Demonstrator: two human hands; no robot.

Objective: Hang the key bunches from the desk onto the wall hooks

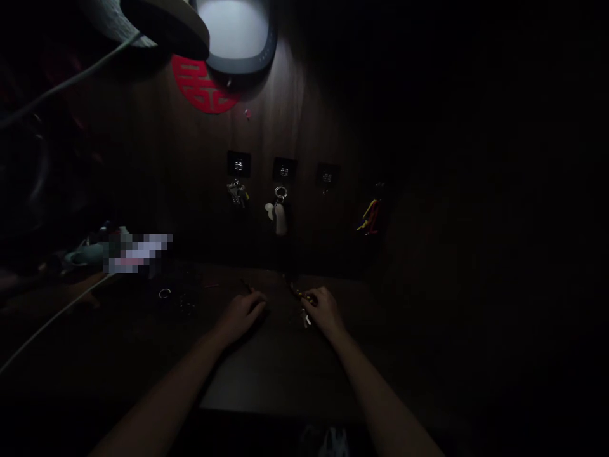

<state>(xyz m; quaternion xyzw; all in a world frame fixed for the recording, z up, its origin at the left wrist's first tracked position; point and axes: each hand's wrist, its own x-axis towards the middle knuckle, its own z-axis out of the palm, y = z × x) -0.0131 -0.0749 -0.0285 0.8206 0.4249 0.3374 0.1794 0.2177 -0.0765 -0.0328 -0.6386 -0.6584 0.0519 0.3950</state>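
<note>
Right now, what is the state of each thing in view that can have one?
Bare left hand: lowered at the dark tabletop, grip unclear
Bare right hand: fingers closed on dark beaded strand
Small silver keys: beside right hand
White dark-rimmed panel: brightly lit
Red round cutout: partly covered
Silver key bunch: hanging below left black plate
Pale rounded pendant: hanging
Yellow-and-red bundle: hanging

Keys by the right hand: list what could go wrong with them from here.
1. Poor light: the keys and the ring off to the left lie in deep shadow, so small parts might be misjudged or overlooked.
2. Tangling: the beaded strand runs up to the right hand, close to the keys, and could perhaps catch on them.
</note>
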